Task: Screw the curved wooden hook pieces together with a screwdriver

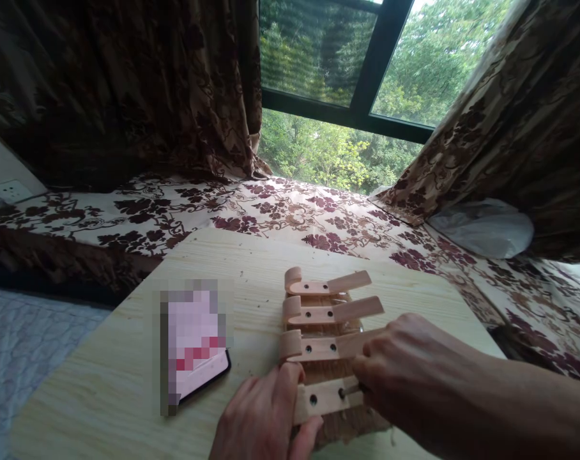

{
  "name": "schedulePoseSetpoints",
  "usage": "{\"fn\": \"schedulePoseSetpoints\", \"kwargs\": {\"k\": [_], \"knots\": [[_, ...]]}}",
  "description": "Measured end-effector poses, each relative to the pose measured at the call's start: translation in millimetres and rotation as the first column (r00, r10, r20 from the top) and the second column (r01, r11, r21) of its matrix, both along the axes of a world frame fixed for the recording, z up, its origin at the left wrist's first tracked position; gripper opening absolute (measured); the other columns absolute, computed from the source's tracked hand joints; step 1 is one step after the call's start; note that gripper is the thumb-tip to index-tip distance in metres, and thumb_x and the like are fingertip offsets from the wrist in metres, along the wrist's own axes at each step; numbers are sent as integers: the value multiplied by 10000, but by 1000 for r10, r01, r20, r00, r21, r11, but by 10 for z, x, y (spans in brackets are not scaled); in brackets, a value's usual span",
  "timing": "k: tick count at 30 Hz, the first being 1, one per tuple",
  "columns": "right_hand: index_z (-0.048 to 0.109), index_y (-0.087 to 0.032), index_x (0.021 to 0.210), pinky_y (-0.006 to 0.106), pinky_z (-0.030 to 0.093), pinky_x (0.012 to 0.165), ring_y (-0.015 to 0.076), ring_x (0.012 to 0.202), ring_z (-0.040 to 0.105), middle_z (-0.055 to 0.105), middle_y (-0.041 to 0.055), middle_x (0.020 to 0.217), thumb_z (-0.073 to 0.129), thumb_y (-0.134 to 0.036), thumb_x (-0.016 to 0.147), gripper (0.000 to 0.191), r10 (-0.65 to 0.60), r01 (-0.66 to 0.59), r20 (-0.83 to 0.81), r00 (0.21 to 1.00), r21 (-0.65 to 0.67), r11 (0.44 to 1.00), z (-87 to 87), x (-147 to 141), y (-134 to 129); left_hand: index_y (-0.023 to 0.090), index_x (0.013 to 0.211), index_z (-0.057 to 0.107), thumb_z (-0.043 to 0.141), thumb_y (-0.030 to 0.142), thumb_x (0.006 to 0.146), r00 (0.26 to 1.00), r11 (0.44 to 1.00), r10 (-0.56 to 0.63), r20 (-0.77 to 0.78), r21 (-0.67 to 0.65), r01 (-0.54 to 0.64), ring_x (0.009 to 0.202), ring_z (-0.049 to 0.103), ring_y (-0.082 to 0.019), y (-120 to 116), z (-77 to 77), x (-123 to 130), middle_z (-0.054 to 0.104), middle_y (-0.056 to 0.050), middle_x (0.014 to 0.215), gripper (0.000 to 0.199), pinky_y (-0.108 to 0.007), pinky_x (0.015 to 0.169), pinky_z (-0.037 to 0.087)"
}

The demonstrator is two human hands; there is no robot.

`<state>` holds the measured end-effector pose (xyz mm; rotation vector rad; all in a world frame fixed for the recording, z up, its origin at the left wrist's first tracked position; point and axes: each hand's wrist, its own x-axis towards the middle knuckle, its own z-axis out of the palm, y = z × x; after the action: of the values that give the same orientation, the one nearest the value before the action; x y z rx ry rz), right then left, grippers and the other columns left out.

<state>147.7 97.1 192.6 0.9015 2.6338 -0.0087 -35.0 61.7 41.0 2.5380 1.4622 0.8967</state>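
Several pale wooden hooks (316, 314) lie in a row across a brown, partly clear-wrapped bundle (347, 425). Each has a curled left end, a flat right end and two dark round holes or screws. My left hand (266, 415) grips the curled end of the nearest wooden hook (326, 397), thumb below and fingers above. My right hand (390, 364) is closed over that hook's right end. A short thin rod (351, 388) runs from its fingers to the right-hand hole. What the fingers hold is mostly hidden.
A phone (204, 377), its screen blurred out, lies to the left on the light wooden table (103, 383). Small dark crumbs dot the tabletop. Beyond the table are a flowered window seat (280, 211), patterned curtains (198, 96) and a white plastic bag (486, 227).
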Motion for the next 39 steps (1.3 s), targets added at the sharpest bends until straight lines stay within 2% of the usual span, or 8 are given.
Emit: {"fn": "schedulePoseSetpoints", "kwargs": {"k": [2,6,11,20,27,30,35,39], "knots": [[628,-167,646,252,362,470,137,505,555,634,28,608,548,10,665,196,-26,25,-74,997,-6,1000,-4,-5,3,244,957,415,596,179,696,1000,1000,16,11,17,-16,571,654,-180,-5,11,7,659,36,712,325,-256,496,491],[636,-204,736,246,423,552,139,568,575,661,19,671,493,0,728,249,53,-37,-272,961,63,997,34,-14,-46,247,913,421,585,204,726,999,999,35,20,31,-36,586,655,-184,-18,34,2,650,34,703,253,-263,519,492],[639,-198,676,265,397,511,152,537,541,630,35,604,501,-47,783,231,126,-113,-133,983,100,989,103,-9,-71,252,918,417,595,210,758,1000,999,27,-4,-47,-27,629,653,-184,-30,50,-20,641,37,743,243,-265,549,490],[612,-180,633,271,319,473,141,513,519,599,28,573,548,-66,754,178,126,-127,-59,990,-12,992,-70,-98,30,250,934,400,586,198,764,1000,997,-11,11,-82,12,634,647,-178,-33,31,-23,635,36,752,257,-266,567,490],[634,-181,693,274,252,418,119,430,476,599,6,558,535,-133,818,167,-209,208,-3,978,-74,975,-118,40,58,259,924,406,596,197,767,1000,993,3,19,-117,-1,651,644,-191,-29,48,-6,633,47,762,254,-287,577,493],[657,-183,755,262,338,471,137,531,552,642,18,645,571,-80,758,134,-133,129,-45,990,-81,988,-15,28,18,259,916,406,595,216,780,1000,992,8,25,-127,-5,653,642,-193,-26,53,-12,632,45,765,237,-293,572,491],[660,-190,689,278,406,530,164,582,564,657,47,671,525,-59,775,207,117,-112,-95,989,62,992,93,-40,-96,258,878,398,592,204,775,1000,991,-3,20,-133,6,631,639,-196,-39,52,-20,630,41,742,226,-294,545,488],[651,-192,641,282,333,466,147,494,509,613,27,563,555,-70,733,180,66,-68,-50,997,-41,997,-34,-31,-34,255,903,400,609,210,764,1000,993,-15,21,-113,17,629,641,-195,-37,33,-22,635,41,745,255,-294,551,497]]}}
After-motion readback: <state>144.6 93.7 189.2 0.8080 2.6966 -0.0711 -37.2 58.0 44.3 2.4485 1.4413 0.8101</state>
